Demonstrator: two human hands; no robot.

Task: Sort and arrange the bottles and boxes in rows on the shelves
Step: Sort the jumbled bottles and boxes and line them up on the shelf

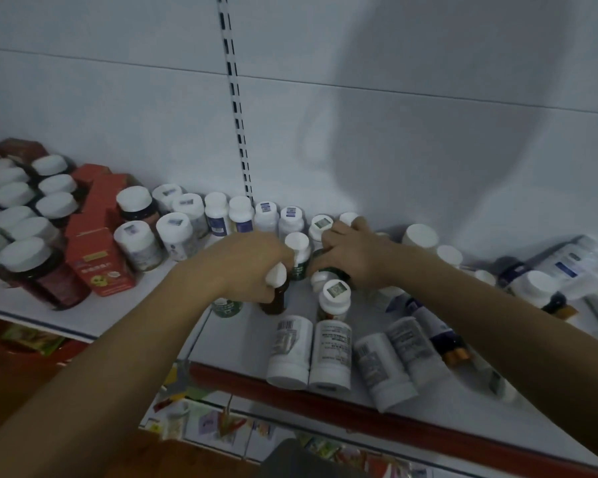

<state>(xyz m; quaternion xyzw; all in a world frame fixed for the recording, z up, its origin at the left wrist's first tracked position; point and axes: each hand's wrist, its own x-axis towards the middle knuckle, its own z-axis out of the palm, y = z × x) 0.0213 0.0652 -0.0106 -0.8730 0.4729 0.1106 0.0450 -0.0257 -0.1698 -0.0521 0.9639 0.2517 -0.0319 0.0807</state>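
My left hand (252, 262) grips a brown bottle with a white cap (277, 288), held upright just above the white shelf (235, 339). A pale green bottle (227, 307) stands under its wrist. My right hand (354, 253) curls round a dark green bottle (325, 262) in the middle of the shelf. Between the hands stands a white-capped green-labelled bottle (298, 253). A row of white-capped bottles (266, 215) lines the back wall. Several white bottles (290, 350) lie on their sides near the front edge.
Red boxes (95, 236) and dark bottles with white caps (32, 263) fill the left of the shelf. Loose bottles and a white box (577, 260) lie at the right. A red price strip (325, 405) edges the shelf front; a lower shelf holds coloured packets (221, 422).
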